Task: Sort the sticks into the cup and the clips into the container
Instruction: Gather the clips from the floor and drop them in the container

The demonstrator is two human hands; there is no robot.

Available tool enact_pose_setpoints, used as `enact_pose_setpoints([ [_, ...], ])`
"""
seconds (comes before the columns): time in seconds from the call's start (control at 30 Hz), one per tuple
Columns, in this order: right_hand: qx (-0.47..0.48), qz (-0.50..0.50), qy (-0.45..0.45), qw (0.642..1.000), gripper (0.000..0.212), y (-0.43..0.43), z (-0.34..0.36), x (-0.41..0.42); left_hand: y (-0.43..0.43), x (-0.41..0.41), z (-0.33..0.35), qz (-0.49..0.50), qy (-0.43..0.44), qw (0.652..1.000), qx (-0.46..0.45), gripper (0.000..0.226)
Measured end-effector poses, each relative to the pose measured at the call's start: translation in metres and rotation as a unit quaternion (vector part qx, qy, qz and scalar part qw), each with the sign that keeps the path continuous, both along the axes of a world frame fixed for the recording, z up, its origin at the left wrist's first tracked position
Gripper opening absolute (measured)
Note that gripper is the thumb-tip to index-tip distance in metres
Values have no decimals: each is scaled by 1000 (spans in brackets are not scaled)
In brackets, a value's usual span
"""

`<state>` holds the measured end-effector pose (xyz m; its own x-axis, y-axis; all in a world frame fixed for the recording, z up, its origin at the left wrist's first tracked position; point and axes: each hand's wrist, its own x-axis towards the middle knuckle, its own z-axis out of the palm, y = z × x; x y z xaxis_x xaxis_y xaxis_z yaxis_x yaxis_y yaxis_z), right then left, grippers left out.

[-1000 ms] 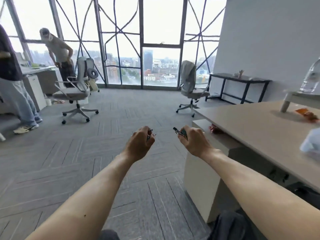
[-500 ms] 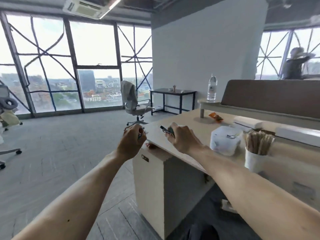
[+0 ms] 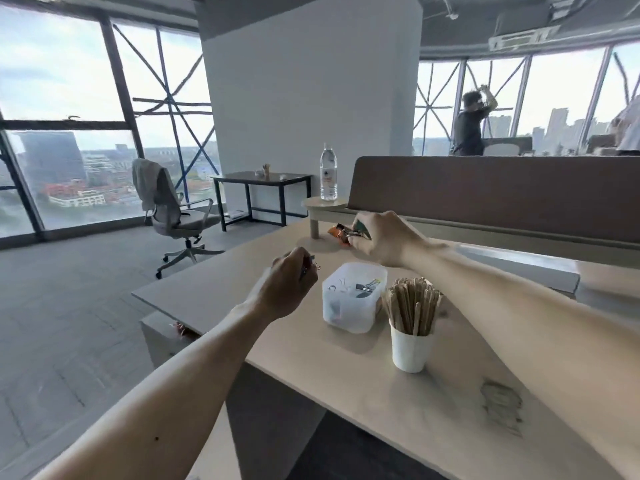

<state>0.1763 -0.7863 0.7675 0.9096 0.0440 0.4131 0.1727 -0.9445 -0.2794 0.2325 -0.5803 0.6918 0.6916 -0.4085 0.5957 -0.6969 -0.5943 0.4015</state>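
Note:
A translucent white container (image 3: 351, 313) stands on the desk with a few clips (image 3: 363, 287) inside. Right of it a white paper cup (image 3: 410, 348) is packed with wooden sticks (image 3: 412, 303). My left hand (image 3: 289, 287) hovers just left of the container, fingers curled round small clips (image 3: 311, 267) that poke out at its top. My right hand (image 3: 381, 237) is above and behind the container, gripping binder clips (image 3: 349, 232) whose wire handles stick out to the left.
The light wooden desk (image 3: 346, 375) ends at a near-left edge. An orange wrapper (image 3: 337, 234) lies beyond my right hand. A water bottle (image 3: 328, 173) stands on a small round shelf (image 3: 323, 204). A brown partition (image 3: 502, 188) backs the desk. An office chair (image 3: 169, 209) stands on the floor at left.
My view has swung right from the open floor onto the desk. Both hands, still holding clips, have moved over the desk to either side of the container.

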Motion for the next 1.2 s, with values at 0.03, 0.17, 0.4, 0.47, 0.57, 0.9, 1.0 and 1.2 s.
enact_pose_setpoints([
  [0.03,-9,-8,9,1000,21,-12,2,7,-12,7,-1,-6,2,1000,4,16],
  [0.17,-23,-25,52,998,28,-48,2,39,-47,32,-5,-30,2,999,29,14],
  [0.4,-37,-15,121,992,23,-67,-27,97,-89,72,-15,-82,-3,995,64,13],
  [0.47,-30,-7,141,989,21,-68,-41,114,-100,76,-17,-92,-7,994,61,14],
  [0.57,-21,16,157,987,12,-68,-57,132,-111,83,-22,-100,11,994,44,14],
  [0.9,23,58,231,971,19,-80,-69,149,-112,96,-39,-151,-6,981,124,10],
  [1.0,28,63,240,968,16,-79,-71,149,-112,97,-37,-157,-12,976,152,9],
  [1.2,44,71,242,967,18,-68,-72,153,-109,94,-39,-153,-2,973,170,6],
])
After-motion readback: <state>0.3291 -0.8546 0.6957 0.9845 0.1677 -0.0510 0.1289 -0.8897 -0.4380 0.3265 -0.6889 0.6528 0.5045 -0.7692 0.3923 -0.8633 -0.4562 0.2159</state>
